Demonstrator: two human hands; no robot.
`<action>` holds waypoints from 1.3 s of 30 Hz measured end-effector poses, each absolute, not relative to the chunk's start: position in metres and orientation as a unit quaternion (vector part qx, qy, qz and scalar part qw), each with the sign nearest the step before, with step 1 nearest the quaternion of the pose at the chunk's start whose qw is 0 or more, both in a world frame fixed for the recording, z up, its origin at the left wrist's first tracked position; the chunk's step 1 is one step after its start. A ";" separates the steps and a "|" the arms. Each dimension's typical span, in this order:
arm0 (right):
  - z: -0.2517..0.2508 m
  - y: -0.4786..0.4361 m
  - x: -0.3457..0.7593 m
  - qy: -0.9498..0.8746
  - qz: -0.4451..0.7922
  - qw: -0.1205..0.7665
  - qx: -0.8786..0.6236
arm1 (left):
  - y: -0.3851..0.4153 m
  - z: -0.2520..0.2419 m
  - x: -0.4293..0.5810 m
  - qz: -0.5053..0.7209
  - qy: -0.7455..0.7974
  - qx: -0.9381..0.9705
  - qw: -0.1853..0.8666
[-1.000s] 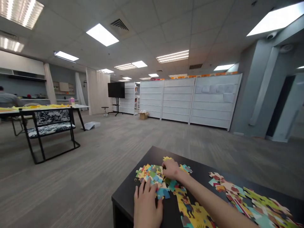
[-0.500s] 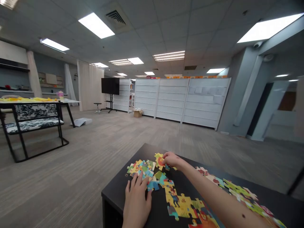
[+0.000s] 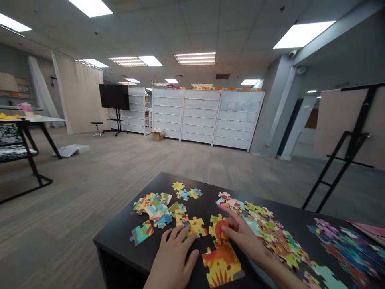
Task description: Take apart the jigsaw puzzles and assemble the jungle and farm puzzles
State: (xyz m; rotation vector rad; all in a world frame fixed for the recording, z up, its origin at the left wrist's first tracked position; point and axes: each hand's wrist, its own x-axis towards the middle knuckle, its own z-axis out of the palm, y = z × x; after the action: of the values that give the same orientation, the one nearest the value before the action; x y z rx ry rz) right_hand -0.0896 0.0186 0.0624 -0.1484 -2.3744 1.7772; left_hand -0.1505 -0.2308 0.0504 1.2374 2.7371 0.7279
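Thumb resting on a small orange-and-yellow jigsaw piece (image 3: 218, 234), forefinger stretched past it, the right hand (image 3: 244, 236) is only half curled; whether its hidden fingers pinch from below, I can't tell from where I stand. That piece sits at the far edge of the joined orange block (image 3: 223, 263), touching it or nearly so. Left of the block, the left hand (image 3: 177, 253) lies spread, gripping nothing, fingertips at a yellow strip (image 3: 197, 227). It all looks like thin, stiff card: light, I'd guess, slick on the black table (image 3: 120, 237), with knobs that might crease, so better pinched by opposite sides than by a tab. Beyond the block, a heap (image 3: 155, 206) lies to its left, a longer spread (image 3: 272, 233) to its right, and well past it stand white shelves (image 3: 200, 116)
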 end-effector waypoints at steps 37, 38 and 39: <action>0.056 -0.001 -0.084 -0.951 0.293 0.092 -0.026 | -0.217 0.032 -0.149 0.160 0.860 0.485 0.003; 0.055 0.002 -0.083 -0.953 0.289 0.090 -0.022 | -0.217 0.032 -0.151 0.162 0.862 0.481 0.010; 0.054 0.005 -0.082 -0.955 0.284 0.086 -0.019 | -0.216 0.033 -0.153 0.166 0.864 0.476 0.017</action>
State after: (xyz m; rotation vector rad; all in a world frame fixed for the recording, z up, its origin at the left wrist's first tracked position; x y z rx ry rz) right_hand -0.0822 0.0048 0.0539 -0.0571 -2.8457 0.8467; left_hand -0.1527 -0.2161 0.0330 1.4783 2.6832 0.5161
